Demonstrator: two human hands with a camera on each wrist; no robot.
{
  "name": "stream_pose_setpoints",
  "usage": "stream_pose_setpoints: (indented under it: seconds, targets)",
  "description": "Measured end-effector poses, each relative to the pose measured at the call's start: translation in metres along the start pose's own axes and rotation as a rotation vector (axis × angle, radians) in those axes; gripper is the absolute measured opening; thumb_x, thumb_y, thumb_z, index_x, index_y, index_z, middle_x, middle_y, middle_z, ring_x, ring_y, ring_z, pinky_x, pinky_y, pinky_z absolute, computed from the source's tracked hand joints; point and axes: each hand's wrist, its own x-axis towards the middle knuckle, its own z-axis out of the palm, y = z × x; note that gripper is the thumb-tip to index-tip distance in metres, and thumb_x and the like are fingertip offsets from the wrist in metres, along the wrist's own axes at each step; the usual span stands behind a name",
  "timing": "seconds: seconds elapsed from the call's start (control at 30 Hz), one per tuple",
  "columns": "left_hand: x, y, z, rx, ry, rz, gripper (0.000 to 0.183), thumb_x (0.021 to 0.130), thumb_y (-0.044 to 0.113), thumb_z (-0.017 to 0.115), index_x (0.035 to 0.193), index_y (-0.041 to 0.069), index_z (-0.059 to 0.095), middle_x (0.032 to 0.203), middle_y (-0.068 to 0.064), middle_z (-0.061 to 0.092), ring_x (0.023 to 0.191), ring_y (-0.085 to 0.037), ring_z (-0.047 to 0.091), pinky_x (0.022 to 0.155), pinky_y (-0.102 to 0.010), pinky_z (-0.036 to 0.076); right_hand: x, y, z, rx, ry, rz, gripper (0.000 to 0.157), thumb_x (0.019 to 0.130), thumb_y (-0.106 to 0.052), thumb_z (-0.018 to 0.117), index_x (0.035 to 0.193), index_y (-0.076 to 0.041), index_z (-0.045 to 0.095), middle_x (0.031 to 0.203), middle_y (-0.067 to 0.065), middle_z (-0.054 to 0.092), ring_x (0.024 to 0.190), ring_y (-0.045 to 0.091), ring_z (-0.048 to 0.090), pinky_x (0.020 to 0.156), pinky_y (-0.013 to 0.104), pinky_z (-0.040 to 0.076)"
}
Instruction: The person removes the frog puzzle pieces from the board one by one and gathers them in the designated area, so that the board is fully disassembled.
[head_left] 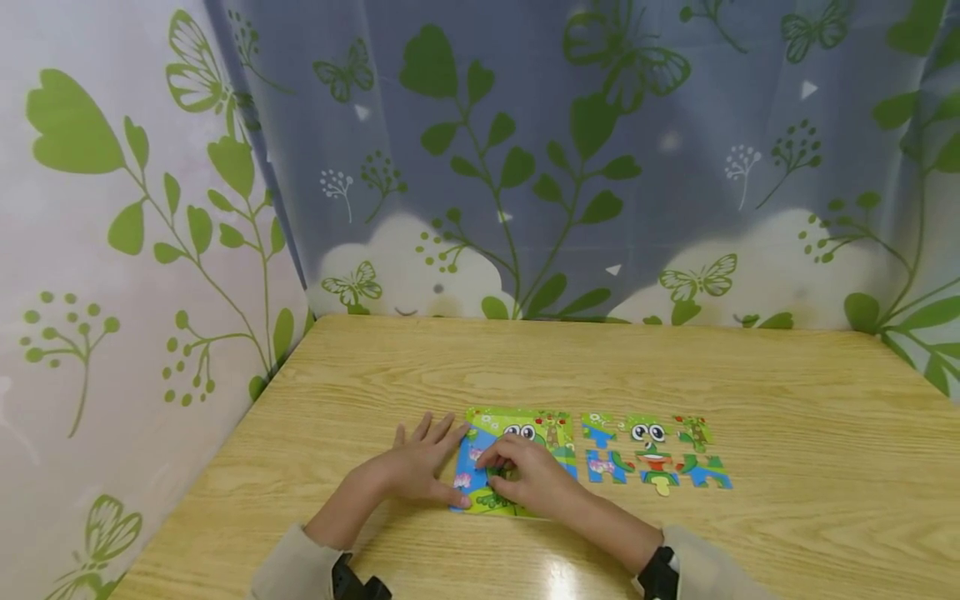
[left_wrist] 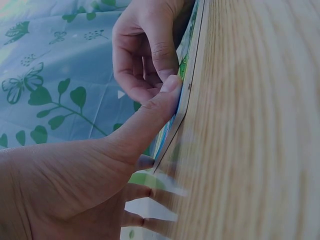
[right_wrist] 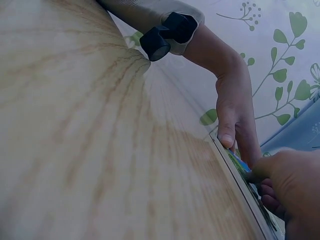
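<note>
A frog jigsaw puzzle board (head_left: 563, 457) lies flat on the wooden table, printed in green and blue. My left hand (head_left: 423, 462) is at its left side with fingers spread. Its thumb (left_wrist: 159, 100) lies straight on the board's near edge, the other fingers reaching along the left edge. Over the middle of the board is my right hand (head_left: 528, 477), its thumb and fingers bent down close to the picture. In the left wrist view, this right hand (left_wrist: 150, 42) has curled fingers beside the left thumb; I cannot tell whether a piece is between its fingertips.
Several loose puzzle pieces (head_left: 648, 432) lie to the right of the board, showing frog eyes, a mouth, flowers and a tree. The wooden table (head_left: 795, 400) reaches back to a hanging leaf-and-butterfly cloth (head_left: 480, 167). A second cloth (head_left: 150, 250) hangs along the left.
</note>
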Motion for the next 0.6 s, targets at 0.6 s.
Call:
stream_pose_setpoints:
  seconds: [0.6]
  targets:
    - [-0.0018, -0.002, 0.0002, -0.008, 0.004, 0.017, 0.098, 0.078, 0.061, 0.059, 0.149, 0.013, 0.013, 0.151, -0.016, 0.004, 0.134, -0.041, -0.005, 0.098, -0.064, -0.004, -0.0022, -0.0006, -0.0079, -0.041, 0.066, -0.005, 0.017, 0.081, -0.001, 0.068, 0.097, -0.007, 0.064, 0.094, -0.004, 0.057, 0.084, 0.012, 0.055, 0.075, 0.022, 0.047]
